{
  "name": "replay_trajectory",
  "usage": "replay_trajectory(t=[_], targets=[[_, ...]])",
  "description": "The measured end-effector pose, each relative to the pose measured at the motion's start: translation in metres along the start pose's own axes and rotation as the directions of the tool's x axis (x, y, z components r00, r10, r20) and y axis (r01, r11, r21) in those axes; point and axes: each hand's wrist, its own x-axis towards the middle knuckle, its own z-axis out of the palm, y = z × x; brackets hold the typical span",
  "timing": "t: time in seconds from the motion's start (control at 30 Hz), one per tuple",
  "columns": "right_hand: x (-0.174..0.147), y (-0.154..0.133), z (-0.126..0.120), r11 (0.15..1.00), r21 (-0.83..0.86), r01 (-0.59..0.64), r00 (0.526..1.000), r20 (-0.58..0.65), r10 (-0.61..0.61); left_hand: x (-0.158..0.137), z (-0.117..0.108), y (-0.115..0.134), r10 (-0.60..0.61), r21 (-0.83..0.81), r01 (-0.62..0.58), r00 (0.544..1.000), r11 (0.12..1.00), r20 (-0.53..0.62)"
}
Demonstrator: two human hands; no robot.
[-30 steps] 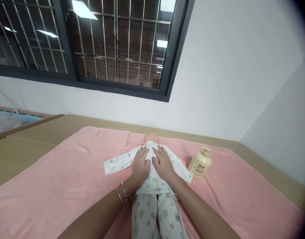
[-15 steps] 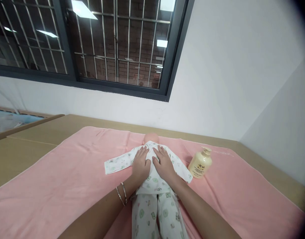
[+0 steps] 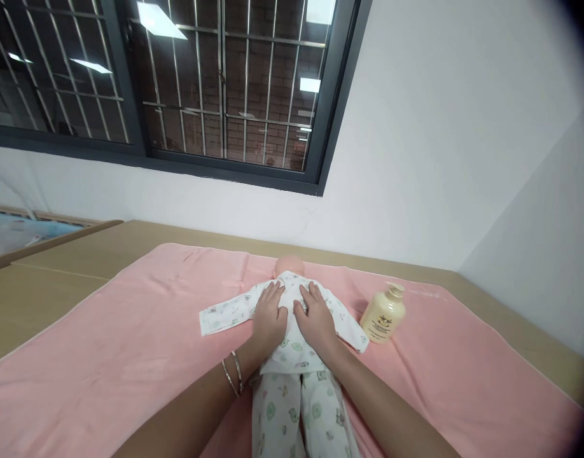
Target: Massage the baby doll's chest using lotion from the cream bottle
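A baby doll (image 3: 296, 346) in a white printed top and trousers lies on a pink blanket (image 3: 130, 356), its bald head at the far end. Its sleeves spread out to both sides. My left hand (image 3: 270, 318) lies flat on the left of the doll's upper body, fingers stretched toward the head. On the right side of the same top rests my right hand (image 3: 315, 321), palm down, its fingers extended. Neither hand grips anything. Beside the doll's right-hand sleeve stands a pale yellow pump bottle (image 3: 383, 315).
The blanket covers a wooden surface (image 3: 67, 280) set against a white wall (image 3: 416, 127). A dark-framed window (image 3: 144, 121) with metal bars is above. At the far left, a raised wooden edge (image 3: 53, 245) borders something light blue.
My right hand has shifted slightly to the right on the doll's top, its fingers a little closer together. My left hand and the bottle look unmoved.
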Motion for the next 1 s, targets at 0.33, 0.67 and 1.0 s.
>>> replay_trajectory(t=[0.33,0.67,1.0], targets=[[-0.011,0.002,0.009,0.989,-0.102,0.105,0.970,-0.208,-0.125,-0.001,-0.005,0.006,0.057,0.105,-0.043,0.989,0.994,-0.133],[0.005,0.002,-0.001,0.984,-0.092,0.151,0.987,0.063,-0.146,-0.001,0.005,-0.001,0.058,0.087,-0.053,0.997,0.995,-0.060],[-0.006,-0.017,-0.010,0.957,-0.190,0.221,0.968,0.159,-0.192,-0.004,-0.004,0.003,0.241,0.154,-0.223,0.965,0.962,-0.105]])
